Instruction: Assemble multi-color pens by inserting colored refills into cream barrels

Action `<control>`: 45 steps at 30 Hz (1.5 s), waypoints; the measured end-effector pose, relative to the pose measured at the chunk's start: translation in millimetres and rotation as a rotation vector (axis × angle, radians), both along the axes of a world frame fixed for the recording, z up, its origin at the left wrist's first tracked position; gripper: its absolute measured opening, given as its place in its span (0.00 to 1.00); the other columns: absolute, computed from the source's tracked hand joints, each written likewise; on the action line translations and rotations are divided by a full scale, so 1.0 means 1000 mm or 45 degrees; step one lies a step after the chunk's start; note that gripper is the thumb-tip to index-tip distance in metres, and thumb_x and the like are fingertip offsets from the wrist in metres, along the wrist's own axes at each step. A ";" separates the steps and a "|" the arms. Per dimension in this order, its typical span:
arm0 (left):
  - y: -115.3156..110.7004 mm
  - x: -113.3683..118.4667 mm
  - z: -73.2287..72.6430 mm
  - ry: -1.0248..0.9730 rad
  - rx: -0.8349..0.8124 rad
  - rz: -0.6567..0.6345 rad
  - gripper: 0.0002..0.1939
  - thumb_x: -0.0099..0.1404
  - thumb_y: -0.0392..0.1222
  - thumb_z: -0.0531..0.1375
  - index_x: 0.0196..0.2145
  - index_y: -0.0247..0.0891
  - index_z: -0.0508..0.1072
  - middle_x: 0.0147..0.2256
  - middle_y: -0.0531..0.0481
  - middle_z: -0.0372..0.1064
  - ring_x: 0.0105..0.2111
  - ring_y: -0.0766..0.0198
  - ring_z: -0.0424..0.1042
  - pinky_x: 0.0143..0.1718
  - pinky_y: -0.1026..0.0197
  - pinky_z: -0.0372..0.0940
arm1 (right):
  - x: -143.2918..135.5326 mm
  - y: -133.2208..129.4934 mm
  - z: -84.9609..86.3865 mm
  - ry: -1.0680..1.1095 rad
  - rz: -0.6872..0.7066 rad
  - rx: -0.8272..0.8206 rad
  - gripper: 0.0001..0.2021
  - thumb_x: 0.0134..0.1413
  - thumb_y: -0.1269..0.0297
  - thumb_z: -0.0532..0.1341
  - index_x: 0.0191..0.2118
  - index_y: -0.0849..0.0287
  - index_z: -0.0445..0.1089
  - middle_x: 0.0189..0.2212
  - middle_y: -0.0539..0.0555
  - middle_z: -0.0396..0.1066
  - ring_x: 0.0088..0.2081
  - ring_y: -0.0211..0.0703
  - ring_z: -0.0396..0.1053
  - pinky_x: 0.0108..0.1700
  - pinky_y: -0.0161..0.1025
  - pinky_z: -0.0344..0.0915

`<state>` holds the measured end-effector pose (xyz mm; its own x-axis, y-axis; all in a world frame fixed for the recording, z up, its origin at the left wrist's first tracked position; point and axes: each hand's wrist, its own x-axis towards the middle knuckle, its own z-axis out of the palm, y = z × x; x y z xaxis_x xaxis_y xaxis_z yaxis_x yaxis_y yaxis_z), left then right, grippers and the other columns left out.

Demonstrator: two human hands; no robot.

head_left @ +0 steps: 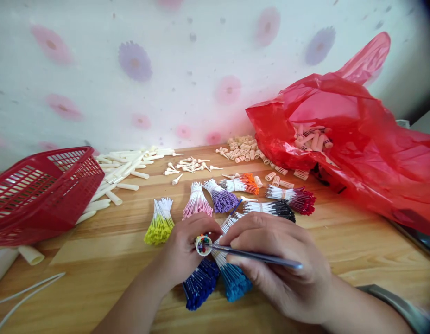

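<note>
My left hand (180,253) is closed around a small off-white pen barrel (197,250), its round mouth facing me. Several coloured tips show inside that mouth. Pinched between thumb and fingers of my right hand (282,264) is a slim metal tool that looks like tweezers (262,258), its point at the barrel's mouth. Below and behind both hands lie bundled thin refills: dark blue (201,284), light blue (236,279), black (282,210), pink (197,206) and yellow (159,228). My hands partly cover the blue bundles.
Purple (224,198), orange (249,183) and dark red (301,200) bundles lie farther back. A red basket (72,185) stands left beside off-white tubes (126,169). Small pointed pieces (189,165) and slotted pieces (244,150) lie at the back. A red plastic bag (357,139) spreads across the right.
</note>
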<state>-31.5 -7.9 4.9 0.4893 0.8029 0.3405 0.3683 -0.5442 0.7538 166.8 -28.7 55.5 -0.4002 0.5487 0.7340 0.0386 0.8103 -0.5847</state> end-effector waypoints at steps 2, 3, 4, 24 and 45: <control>0.000 0.000 0.000 -0.004 0.022 -0.011 0.05 0.60 0.32 0.60 0.34 0.39 0.72 0.32 0.52 0.70 0.36 0.62 0.71 0.38 0.62 0.64 | -0.001 0.000 0.000 -0.005 0.013 -0.002 0.04 0.56 0.75 0.59 0.38 0.65 0.68 0.32 0.59 0.75 0.35 0.41 0.73 0.37 0.36 0.69; 0.000 0.000 -0.001 -0.008 0.028 -0.016 0.06 0.60 0.32 0.60 0.35 0.40 0.72 0.32 0.52 0.70 0.36 0.62 0.71 0.38 0.62 0.64 | -0.001 0.001 -0.001 -0.005 0.019 -0.004 0.04 0.56 0.75 0.59 0.38 0.66 0.68 0.31 0.59 0.75 0.34 0.41 0.73 0.37 0.36 0.69; 0.000 0.000 -0.001 -0.015 0.030 -0.017 0.06 0.60 0.32 0.60 0.35 0.40 0.72 0.33 0.53 0.71 0.36 0.63 0.71 0.38 0.63 0.64 | -0.002 0.001 -0.001 -0.003 0.024 -0.004 0.04 0.56 0.75 0.59 0.37 0.66 0.68 0.31 0.59 0.75 0.34 0.41 0.72 0.37 0.36 0.69; -0.003 0.003 -0.001 -0.033 -0.047 -0.026 0.04 0.60 0.34 0.59 0.34 0.39 0.73 0.30 0.50 0.68 0.35 0.60 0.70 0.38 0.59 0.65 | 0.000 -0.002 0.003 -0.033 0.007 0.021 0.05 0.60 0.72 0.56 0.39 0.63 0.68 0.33 0.58 0.75 0.37 0.39 0.73 0.41 0.35 0.71; -0.007 0.005 0.006 0.043 -0.272 -0.132 0.06 0.63 0.38 0.56 0.32 0.39 0.73 0.29 0.52 0.69 0.31 0.63 0.70 0.36 0.61 0.66 | 0.004 0.006 0.012 -0.171 0.149 0.318 0.11 0.60 0.74 0.56 0.28 0.66 0.71 0.30 0.59 0.76 0.41 0.43 0.72 0.47 0.36 0.72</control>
<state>-26.8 -14.5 10.5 0.5811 0.7998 0.1505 0.3456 -0.4099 0.8441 170.4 -22.6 67.9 -0.5528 0.3024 0.7765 -0.0001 0.9318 -0.3630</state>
